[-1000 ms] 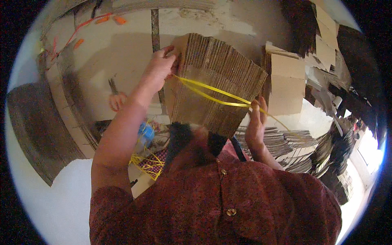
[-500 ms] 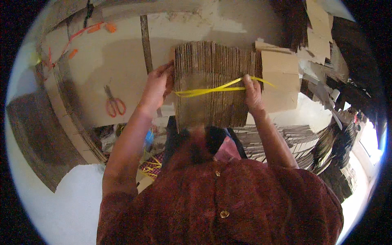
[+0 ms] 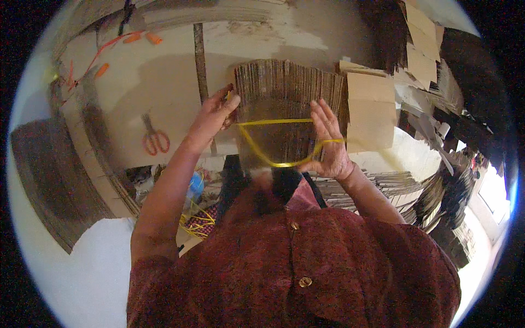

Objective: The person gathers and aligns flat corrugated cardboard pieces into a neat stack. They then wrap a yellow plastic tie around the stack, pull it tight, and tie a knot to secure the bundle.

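Observation:
A thick bundle of brown cardboard sheets (image 3: 290, 87) stands on edge before me, cut edges facing up. A yellow strap (image 3: 279, 121) runs across it, and its slack part sags in a loop toward me. At the bundle's left side my left hand (image 3: 216, 117) is closed, with a bit of yellow strap showing between thumb and fingers. My right hand (image 3: 330, 142) lies flat against the bundle's right part, fingers stretched out. The strap's loop passes by its thumb and over the hand, ungripped.
Orange-handled scissors (image 3: 156, 141) lie on the table to the left. Orange pieces on a red cord (image 3: 104, 48) are beyond them. A flat tan cardboard piece (image 3: 372, 115) sits right of the bundle. More cardboard stacks (image 3: 57, 180) stand at far left and right.
My right hand has let go of the strap, opened its fingers and shifted slightly left and nearer. The strap, crossed and narrow before, has spread into a wide loop.

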{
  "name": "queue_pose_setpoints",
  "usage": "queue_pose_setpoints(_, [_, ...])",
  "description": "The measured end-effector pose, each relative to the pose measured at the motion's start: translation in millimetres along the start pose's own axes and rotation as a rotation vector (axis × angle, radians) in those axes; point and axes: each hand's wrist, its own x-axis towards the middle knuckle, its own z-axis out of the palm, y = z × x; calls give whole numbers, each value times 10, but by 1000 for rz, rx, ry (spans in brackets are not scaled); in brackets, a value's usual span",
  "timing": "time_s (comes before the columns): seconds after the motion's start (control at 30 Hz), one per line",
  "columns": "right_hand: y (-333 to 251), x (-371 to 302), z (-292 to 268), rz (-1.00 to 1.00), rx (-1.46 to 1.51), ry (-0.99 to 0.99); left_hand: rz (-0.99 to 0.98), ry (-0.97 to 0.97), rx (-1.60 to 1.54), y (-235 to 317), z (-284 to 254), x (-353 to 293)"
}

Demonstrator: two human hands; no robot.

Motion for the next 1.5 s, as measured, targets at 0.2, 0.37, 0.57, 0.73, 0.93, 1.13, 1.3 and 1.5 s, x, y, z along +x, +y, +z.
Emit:
queue_pose_setpoints(0.2, [1,80,24,-147,-200,-311,31,-83,27,44,-63,0])
queue_pose_setpoints(0.37, [-73,632,508,-460,-116,-206,45,-89,-35,-250,-136,185])
queue_pose_setpoints(0.57, [-215,791,892,-171,424,31,80,-41,-106,-72,-146,10])
queue_pose_setpoints(0.73, [-313,807,981,-88,578,173,458,-124,464,-372,-504,56])
queue_pose_setpoints(0.93, [-330,861,924,-159,611,154,268,-238,526,-356,-659,-175])
queue_pose_setpoints(1.13, [-339,807,936,-39,601,154,248,-64,-774,-462,-266,-241])
queue_pose_setpoints(1.3, [-484,791,1005,278,881,190,139,-61,-1092,-412,7,-130])
queue_pose_setpoints(1.5, [-601,931,1022,428,784,220,28,370,-647,-236,132,150])
